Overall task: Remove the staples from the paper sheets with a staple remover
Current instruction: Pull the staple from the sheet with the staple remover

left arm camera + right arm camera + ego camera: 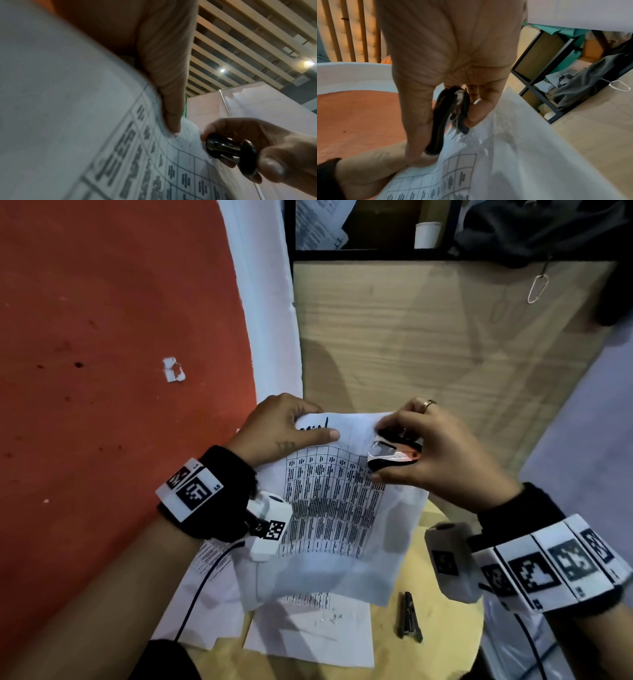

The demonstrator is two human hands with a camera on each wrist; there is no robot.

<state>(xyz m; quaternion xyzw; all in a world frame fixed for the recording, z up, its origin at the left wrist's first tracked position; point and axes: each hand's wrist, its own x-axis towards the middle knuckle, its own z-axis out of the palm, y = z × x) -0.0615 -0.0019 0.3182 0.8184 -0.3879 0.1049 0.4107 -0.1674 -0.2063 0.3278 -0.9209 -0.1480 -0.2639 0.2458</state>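
Note:
A stapled set of paper sheets (329, 508) with a printed table is lifted off the round table. My left hand (317, 422) pinches its top left edge, thumb (171, 94) on the printed side. My right hand (382, 450) grips a black staple remover (397, 457) with metal claws, thumb and fingers on its two wings. The remover (452, 115) sits at the sheet's top right corner, claws touching the paper (505, 162). The staple itself is too small to make out. In the left wrist view the remover (229, 150) shows end-on beside the paper's edge.
More loose sheets (308, 635) lie on the round wooden table (445, 645) under my hands, with a small dark metal tool (409, 616) at their right. A wooden cabinet side (428, 337) stands ahead, red floor (102, 337) to the left. A black cable (205, 587) hangs from my left wrist.

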